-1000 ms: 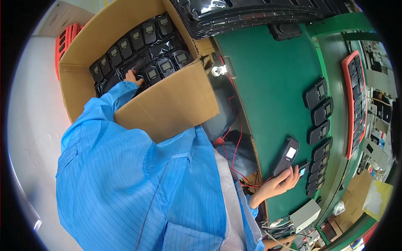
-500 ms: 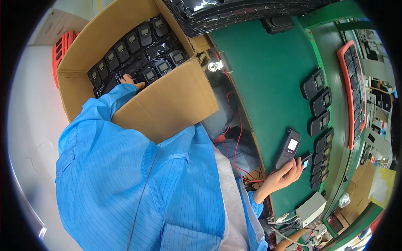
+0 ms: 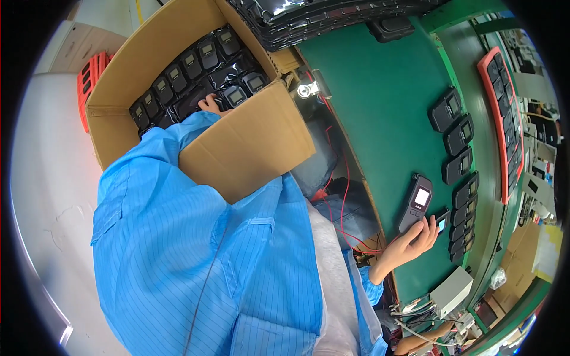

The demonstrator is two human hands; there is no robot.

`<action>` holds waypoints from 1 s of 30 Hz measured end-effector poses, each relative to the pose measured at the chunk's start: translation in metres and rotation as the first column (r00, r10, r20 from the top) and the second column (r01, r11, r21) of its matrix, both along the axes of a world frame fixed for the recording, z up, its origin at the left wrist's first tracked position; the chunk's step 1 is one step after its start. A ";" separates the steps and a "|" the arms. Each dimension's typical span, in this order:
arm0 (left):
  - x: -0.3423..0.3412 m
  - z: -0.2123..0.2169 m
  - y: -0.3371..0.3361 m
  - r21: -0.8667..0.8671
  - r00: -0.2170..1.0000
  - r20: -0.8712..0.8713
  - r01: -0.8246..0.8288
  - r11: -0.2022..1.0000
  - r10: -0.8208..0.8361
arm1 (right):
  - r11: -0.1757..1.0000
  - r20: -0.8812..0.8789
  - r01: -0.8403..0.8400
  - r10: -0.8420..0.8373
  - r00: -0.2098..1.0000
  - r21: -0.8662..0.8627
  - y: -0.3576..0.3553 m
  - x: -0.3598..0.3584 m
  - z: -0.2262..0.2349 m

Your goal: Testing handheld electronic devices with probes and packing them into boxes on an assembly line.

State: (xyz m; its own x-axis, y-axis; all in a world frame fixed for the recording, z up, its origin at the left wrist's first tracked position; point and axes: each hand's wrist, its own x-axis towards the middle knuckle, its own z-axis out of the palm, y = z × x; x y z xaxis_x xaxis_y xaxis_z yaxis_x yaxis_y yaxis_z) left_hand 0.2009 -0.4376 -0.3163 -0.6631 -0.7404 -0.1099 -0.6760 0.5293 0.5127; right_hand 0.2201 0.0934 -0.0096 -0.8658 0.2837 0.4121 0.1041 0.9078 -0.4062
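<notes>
My left hand (image 3: 212, 104) is inside a cardboard box (image 3: 249, 142), over a black moulded tray (image 3: 189, 102) that holds several black handheld devices (image 3: 191, 63) with small screens. Its fingers are a little apart above a slot in the near row; the box wall hides part of the hand. At the green worktop, my right hand (image 3: 414, 243) is closed on the lower end of a black handheld device (image 3: 415, 207) with a lit white screen and buttons. Beside those fingertips stands a second device (image 3: 442, 220) with a lit screen, partly hidden.
Several black devices (image 3: 458, 136) line the far side of the green worktop (image 3: 368, 113). A red tray (image 3: 503, 127) of devices lies beyond. Stacked black trays (image 3: 320, 26) stand at the back. A white box (image 3: 451, 292) and cables are near the right front, red wires (image 3: 344, 196) hang by the edge.
My left hand has moved right along the tray in the box, toward the devices of the near row. My right hand stays at the same device; the whole view has shifted slightly.
</notes>
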 end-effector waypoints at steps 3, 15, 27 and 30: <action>-0.001 -0.016 -0.003 -0.030 0.999 -0.041 -0.036 0.999 0.035 | 1.000 -0.010 0.009 -0.009 1.000 -0.001 0.000 -0.001 0.000; -0.041 0.022 0.015 -0.081 0.991 -0.132 0.009 0.997 -0.020 | 0.999 -0.008 -0.022 0.022 1.000 -0.045 -0.006 0.000 0.002; -0.070 -0.064 -0.003 -0.368 0.955 -0.183 0.154 0.917 -0.234 | 0.999 -0.048 0.018 -0.020 0.999 -0.048 0.000 0.000 0.003; -0.082 -0.083 -0.016 -0.086 0.975 -0.221 0.014 0.996 -0.033 | 0.999 -0.046 0.022 -0.024 0.999 -0.034 -0.001 0.000 0.007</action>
State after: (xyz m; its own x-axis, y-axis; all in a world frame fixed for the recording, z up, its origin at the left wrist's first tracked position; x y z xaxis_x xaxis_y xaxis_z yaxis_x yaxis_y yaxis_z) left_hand 0.1193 -0.4537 -0.3992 -0.6814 -0.7247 0.1028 -0.5373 0.5906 0.6020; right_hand 0.2201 0.0927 -0.0022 -0.8391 0.3177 0.4415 0.1050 0.8911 -0.4416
